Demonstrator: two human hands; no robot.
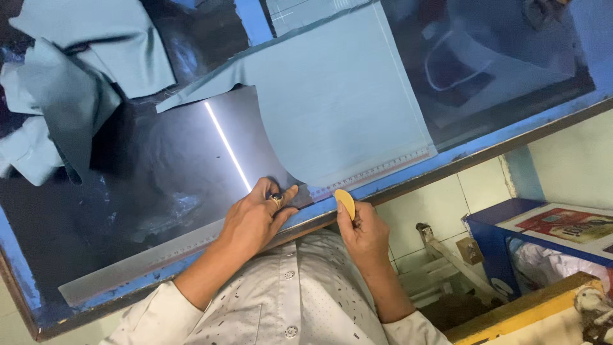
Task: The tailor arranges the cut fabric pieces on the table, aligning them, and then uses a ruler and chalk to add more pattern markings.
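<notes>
A white dotted shirt (290,306) with buttons fills the bottom of the view, and just above it the left hand (255,217), wearing a ring, presses flat with fingers spread on a long ruler (191,246) that lies along the near edge of the glass-topped table (128,191). The right hand (364,230) is pinched shut around a yellow piece of tailor's chalk (345,203), held upright just beside the table edge and near the ruler's marked strip. A pale blue cloth (332,108) lies spread on the glass past both hands, its curved cut edge touching the ruler, with more crumpled blue fabric (64,83) at far left.
</notes>
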